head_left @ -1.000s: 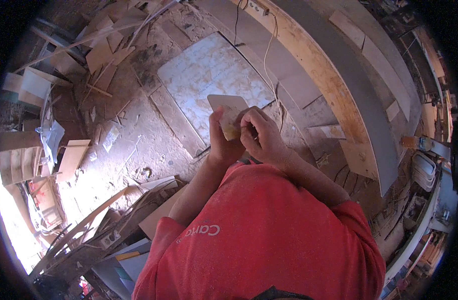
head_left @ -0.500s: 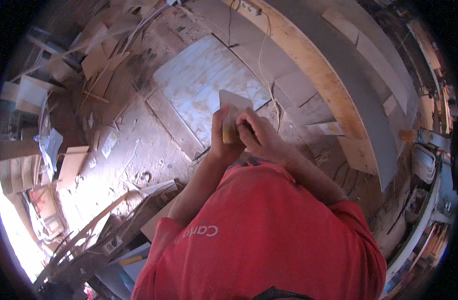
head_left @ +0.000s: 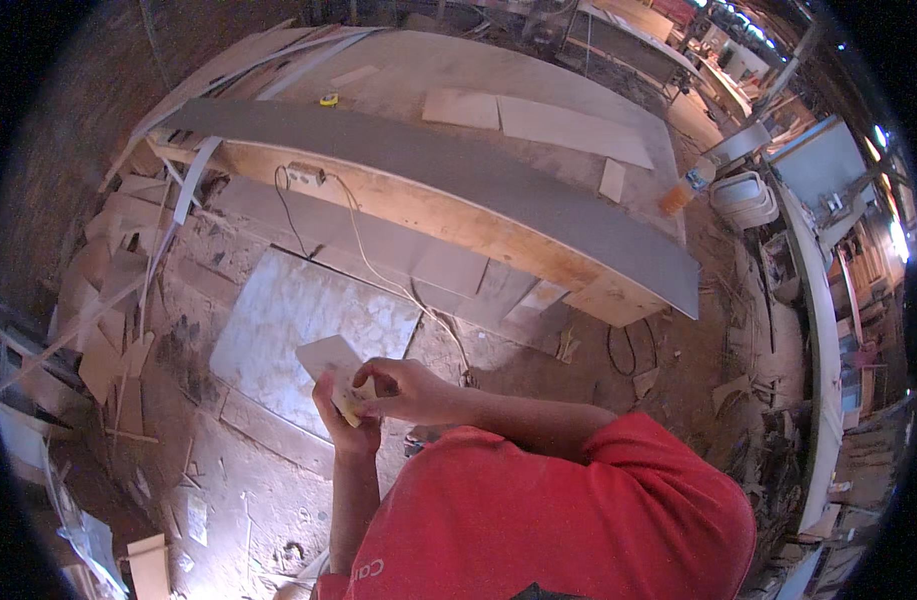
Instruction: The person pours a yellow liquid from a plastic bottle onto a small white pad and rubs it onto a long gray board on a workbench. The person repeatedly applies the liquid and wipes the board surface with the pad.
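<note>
The red shirt (head_left: pixel 548 500) of the person occupies the lower part of the view. The left hand (head_left: pixel 350 418) supports a thin plate (head_left: pixel 328 354) above the floor (head_left: pixel 278 485); its grip is closed on the plate's lower part, with the rounded upper end projecting clear of the fingers. The right hand (head_left: pixel 403 388) is located at the lower, yellowish end of the plate, thumb and index finger bent (whether this grip is closed on anything cannot be told). Below the plate, a pale, mottled board (head_left: pixel 268 315) lies flat on the floor. Beyond it, a light cable (head_left: pixel 378 268) runs from a socket strip (head_left: pixel 303 178), mounted on the bare-wood side of a long grey panel (head_left: pixel 458 175). Past the panel's right-hand part are flat pale offcuts (head_left: pixel 568 132) and a bottle of orange liquid (head_left: pixel 683 192). A yellow tape measure (head_left: pixel 329 100) is positioned near the panel's far edge
</note>
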`<act>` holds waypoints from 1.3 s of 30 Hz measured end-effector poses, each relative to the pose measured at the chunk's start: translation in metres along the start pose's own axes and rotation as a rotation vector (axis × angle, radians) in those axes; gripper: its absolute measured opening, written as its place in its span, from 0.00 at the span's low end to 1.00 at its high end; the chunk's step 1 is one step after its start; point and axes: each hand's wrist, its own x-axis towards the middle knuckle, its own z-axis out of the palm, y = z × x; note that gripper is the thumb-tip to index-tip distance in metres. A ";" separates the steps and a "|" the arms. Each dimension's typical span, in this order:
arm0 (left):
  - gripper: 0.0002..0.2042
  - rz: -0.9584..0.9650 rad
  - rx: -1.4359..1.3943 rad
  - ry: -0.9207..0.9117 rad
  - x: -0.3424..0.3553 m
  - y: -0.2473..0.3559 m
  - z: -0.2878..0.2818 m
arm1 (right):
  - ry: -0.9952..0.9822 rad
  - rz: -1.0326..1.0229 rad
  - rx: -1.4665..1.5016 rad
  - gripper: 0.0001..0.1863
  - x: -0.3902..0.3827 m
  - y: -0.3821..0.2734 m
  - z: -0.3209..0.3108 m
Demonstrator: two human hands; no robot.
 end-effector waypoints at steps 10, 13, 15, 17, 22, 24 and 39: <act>0.33 0.154 0.077 0.078 0.019 -0.004 -0.008 | 0.039 -0.035 -0.230 0.11 0.005 -0.009 -0.009; 0.33 0.183 0.073 0.092 0.021 -0.001 -0.007 | 0.082 -0.067 -0.105 0.13 0.008 0.022 0.001; 0.33 0.211 0.101 0.085 0.023 0.005 -0.007 | 0.166 -0.131 0.040 0.13 0.008 0.042 0.010; 0.33 0.213 0.072 0.117 0.024 0.005 -0.008 | 0.184 -0.116 0.223 0.13 0.011 0.041 0.015; 0.32 0.192 0.031 0.187 0.026 0.003 0.000 | 0.250 -0.088 0.255 0.13 0.018 0.041 0.019; 0.31 0.187 0.079 0.173 0.028 0.005 0.002 | 0.253 0.093 0.421 0.13 0.020 0.030 0.014; 0.47 0.210 0.441 0.145 0.036 -0.005 0.010 | -0.013 -0.070 -0.398 0.24 -0.006 -0.009 -0.021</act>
